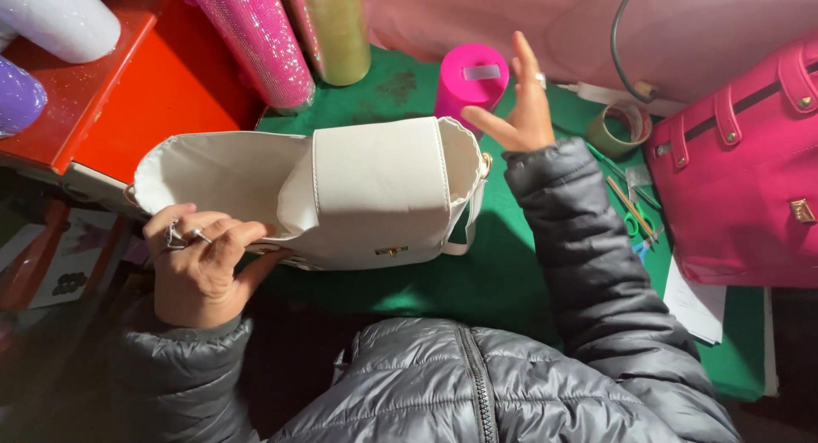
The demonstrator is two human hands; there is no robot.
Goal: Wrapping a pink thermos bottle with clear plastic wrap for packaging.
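Observation:
A cream-white handbag (375, 187) lies on its side on the green table cover (494, 273), its open mouth turned to the left and a gold clasp on its front. My left hand (198, 264), with rings on two fingers, grips the near edge of the bag's open mouth. Just past the bag's right end, my right hand (518, 111) hovers with fingers spread, holding nothing. It is close to a bright pink roll (471, 81) standing behind the bag.
A pink handbag (750, 170) lies at the right, beside a tape ring (618, 129), scissors (637, 220) and papers (694, 302). Glittery pink (256, 38) and gold (334, 30) rolls stand at the back. A red box (136, 94) sits at the left.

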